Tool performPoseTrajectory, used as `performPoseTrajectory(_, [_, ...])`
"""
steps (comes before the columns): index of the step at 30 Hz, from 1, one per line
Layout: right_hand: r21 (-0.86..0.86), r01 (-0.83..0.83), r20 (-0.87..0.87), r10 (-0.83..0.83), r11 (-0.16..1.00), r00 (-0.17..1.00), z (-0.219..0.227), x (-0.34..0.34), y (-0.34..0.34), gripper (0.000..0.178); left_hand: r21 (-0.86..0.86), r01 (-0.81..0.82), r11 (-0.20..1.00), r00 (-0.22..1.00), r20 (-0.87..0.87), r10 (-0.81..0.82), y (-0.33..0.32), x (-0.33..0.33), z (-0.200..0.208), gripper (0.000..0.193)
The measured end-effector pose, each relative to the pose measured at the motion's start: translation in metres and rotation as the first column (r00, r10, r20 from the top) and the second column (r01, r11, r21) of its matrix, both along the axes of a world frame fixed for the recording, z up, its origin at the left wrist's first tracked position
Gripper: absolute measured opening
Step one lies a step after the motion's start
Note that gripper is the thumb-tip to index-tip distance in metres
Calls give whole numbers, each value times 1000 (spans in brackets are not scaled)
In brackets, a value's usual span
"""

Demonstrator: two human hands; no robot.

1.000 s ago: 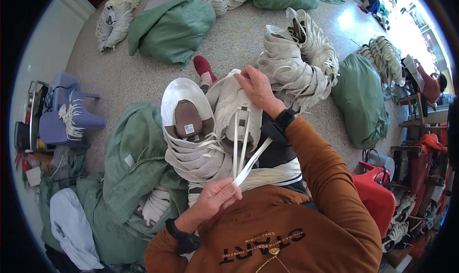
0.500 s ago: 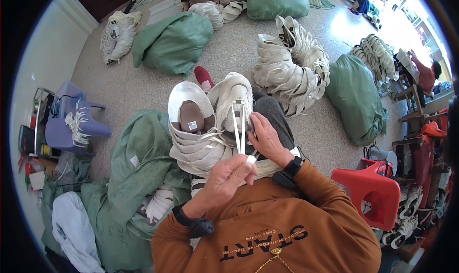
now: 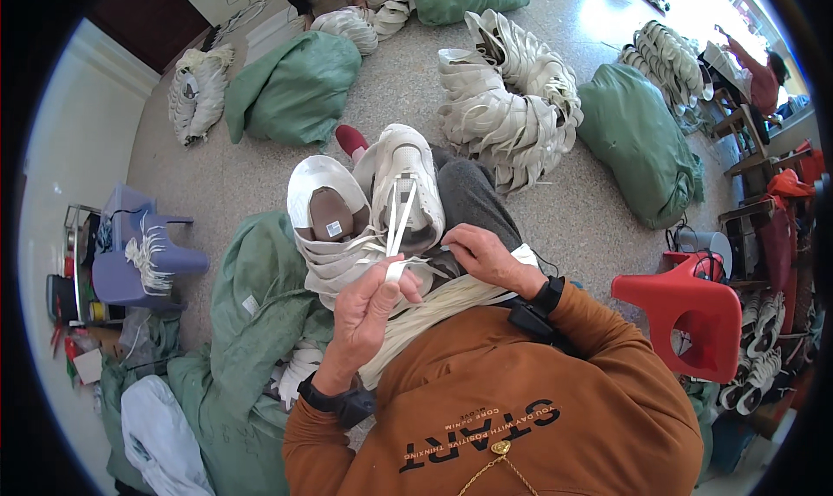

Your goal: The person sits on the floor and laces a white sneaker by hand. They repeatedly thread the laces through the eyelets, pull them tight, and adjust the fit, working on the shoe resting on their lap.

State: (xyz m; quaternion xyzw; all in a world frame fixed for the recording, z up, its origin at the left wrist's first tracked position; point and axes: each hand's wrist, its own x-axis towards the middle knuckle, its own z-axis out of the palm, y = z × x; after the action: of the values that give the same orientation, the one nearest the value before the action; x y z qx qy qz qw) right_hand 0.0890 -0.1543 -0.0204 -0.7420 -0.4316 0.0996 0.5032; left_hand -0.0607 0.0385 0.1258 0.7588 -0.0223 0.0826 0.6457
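Observation:
A pale sneaker upper (image 3: 405, 159) lies toe away from me across my lap. White laces (image 3: 396, 221) run from its tongue toward my body, and the fingers of my left hand (image 3: 368, 307) pinch them. Beside the shoe's right edge, my right hand (image 3: 491, 259) has its fingers bent together; whatever may be between the fingertips is too small to make out. Left of the shoe sits a stack of nested uppers (image 3: 334, 257), the top one showing a brown insole (image 3: 332, 210). A bundle of loose cream laces (image 3: 438, 312) lies across my lap below both hands.
Green sacks (image 3: 299, 88) and a curved row of nested uppers (image 3: 512, 105) stand on the floor ahead. To the left is a purple stool (image 3: 130, 270) with laces on it; a red stool (image 3: 685, 314) stands right. Other people work at the far left and far right.
My left hand has moved left, still pinching the laces. My right hand has drawn back from the shoe's side, its fingers now bent. The view has shifted a little.

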Motion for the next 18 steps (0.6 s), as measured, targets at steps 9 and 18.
performPoseTrajectory(9, [57, 7, -523, 24, 998, 852, 10, 6, 8, 14, 184, 50, 982, 997, 55, -61, -6, 0, 12, 20])
performPoseTrajectory(18, [187, 180, -842, 64, 966, 535, 13, 23, 31, 19, 303, 97, 948, 976, 157, -150, -22, 9, 7, 9])
